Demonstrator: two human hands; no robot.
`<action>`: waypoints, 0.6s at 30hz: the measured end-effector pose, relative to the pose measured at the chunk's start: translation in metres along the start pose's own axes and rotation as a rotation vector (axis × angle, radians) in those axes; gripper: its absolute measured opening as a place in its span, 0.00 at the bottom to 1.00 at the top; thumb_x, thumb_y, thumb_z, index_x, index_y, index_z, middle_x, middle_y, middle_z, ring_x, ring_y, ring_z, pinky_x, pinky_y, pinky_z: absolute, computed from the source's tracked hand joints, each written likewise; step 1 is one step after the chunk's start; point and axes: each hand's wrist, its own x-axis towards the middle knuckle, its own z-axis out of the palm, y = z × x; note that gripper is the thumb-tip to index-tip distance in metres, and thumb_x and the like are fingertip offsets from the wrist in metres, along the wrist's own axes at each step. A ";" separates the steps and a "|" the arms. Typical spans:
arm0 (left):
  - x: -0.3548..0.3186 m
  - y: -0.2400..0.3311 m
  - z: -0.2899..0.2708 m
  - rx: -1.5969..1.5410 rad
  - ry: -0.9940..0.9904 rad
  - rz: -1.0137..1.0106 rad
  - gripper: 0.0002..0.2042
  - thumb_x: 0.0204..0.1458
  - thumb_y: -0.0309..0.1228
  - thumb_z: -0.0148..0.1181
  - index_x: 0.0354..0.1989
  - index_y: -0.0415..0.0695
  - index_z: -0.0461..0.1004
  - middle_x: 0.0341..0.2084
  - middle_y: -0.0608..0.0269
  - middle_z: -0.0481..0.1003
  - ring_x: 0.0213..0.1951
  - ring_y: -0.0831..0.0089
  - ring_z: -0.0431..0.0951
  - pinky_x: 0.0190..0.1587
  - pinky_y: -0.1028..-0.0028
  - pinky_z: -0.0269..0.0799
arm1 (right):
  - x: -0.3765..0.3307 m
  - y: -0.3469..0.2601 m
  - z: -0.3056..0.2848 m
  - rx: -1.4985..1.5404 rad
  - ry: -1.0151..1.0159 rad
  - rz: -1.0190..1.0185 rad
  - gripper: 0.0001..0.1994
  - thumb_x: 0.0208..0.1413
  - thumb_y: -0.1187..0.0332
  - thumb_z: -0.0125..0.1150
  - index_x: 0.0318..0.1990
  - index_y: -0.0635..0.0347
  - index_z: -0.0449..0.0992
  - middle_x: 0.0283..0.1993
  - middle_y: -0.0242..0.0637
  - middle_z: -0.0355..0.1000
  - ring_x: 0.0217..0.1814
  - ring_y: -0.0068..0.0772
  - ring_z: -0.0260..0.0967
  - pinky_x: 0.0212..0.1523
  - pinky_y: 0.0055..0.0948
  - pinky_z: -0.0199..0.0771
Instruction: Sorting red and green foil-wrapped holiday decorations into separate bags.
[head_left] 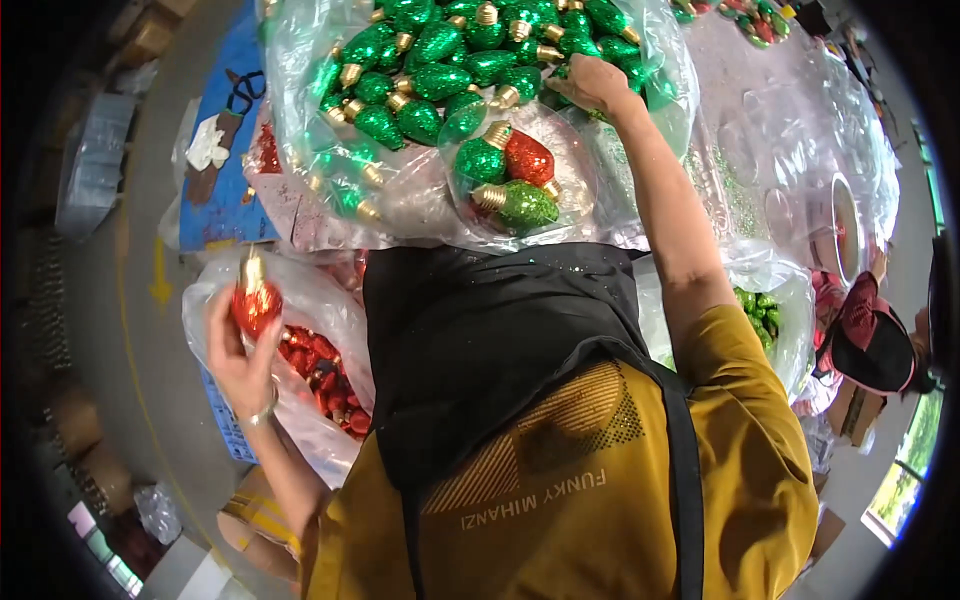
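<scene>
My left hand (240, 352) holds a red glitter bulb ornament (257, 306), gold screw base up, above an open plastic bag (213, 283) of red bulbs (318, 372). Ahead, my right hand (592, 86) reaches into a large clear bag (675, 75) of green glitter bulbs (440, 82). Its fingers curl down around a green bulb, mostly hidden beneath them. Between my hands, nearer to me, a clear round plastic piece (580, 205) holds a green bulb (481, 156), a red bulb (530, 160) and a lighter green bulb (527, 206).
Scissors (243, 92) and a white lump (207, 145) lie on blue material (225, 210) at the left. Lighter green bulbs (757, 318) fill a bag at my right. More clear plastic (800, 150) covers the right side of the table. Another person (870, 335) is at the far right.
</scene>
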 end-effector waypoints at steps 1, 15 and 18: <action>0.019 0.031 0.016 0.164 -0.055 0.222 0.28 0.38 0.23 0.68 0.52 0.37 0.68 0.47 0.56 0.71 0.49 0.65 0.72 0.52 0.69 0.66 | 0.009 -0.006 0.000 -0.021 -0.070 -0.039 0.25 0.47 0.51 0.59 0.41 0.66 0.68 0.34 0.55 0.73 0.41 0.54 0.72 0.41 0.44 0.71; 0.102 0.126 0.199 0.447 -0.651 0.536 0.20 0.39 0.35 0.66 0.39 0.34 0.72 0.26 0.53 0.74 0.27 0.61 0.75 0.32 0.69 0.69 | -0.043 -0.001 -0.003 -0.086 -0.037 -0.032 0.17 0.53 0.64 0.45 0.43 0.69 0.66 0.40 0.54 0.74 0.44 0.48 0.73 0.46 0.41 0.72; 0.105 0.132 0.205 0.423 -0.749 0.399 0.19 0.41 0.35 0.66 0.38 0.35 0.72 0.24 0.57 0.75 0.25 0.69 0.74 0.29 0.73 0.68 | -0.038 0.002 0.001 -0.062 -0.006 -0.034 0.16 0.53 0.63 0.46 0.42 0.69 0.66 0.39 0.52 0.74 0.44 0.49 0.73 0.45 0.41 0.73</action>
